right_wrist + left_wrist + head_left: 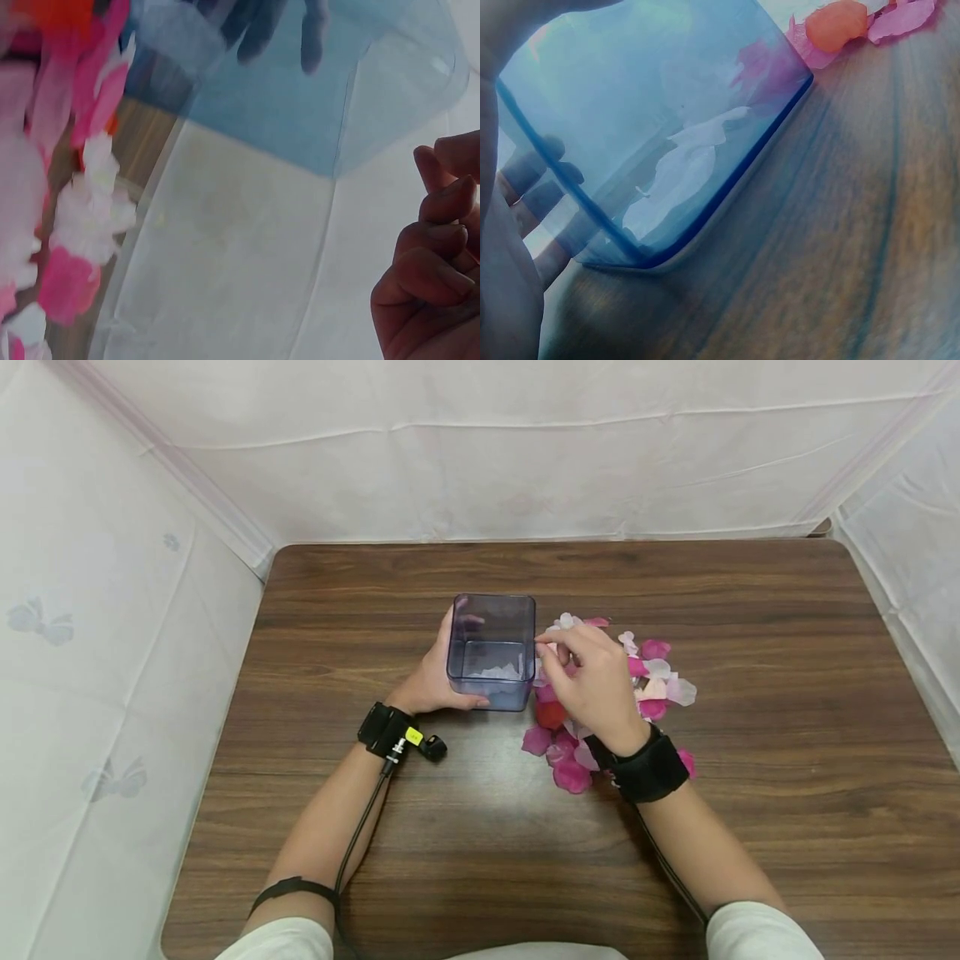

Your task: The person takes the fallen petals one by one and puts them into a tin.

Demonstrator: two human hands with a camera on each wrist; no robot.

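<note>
My left hand [435,681] grips a clear bluish plastic box [491,697] from its left side, thumb at the near side and fingers behind the far wall. The box's open top tilts toward the head camera. White petals [498,672] lie inside, low against the near wall; the left wrist view shows them through the plastic. Close to the box's right rim is my right hand [596,681], its fingers bent and thumb and index tips close together. I cannot tell whether a petal is between them. Pink and white petals [572,777] lie under and around this hand.
The loose petals, pink, white and red, spread over the brown wooden table [337,602] right of the box. White curtains [480,477] hang behind and at both sides of the table. Black straps with cables circle both wrists.
</note>
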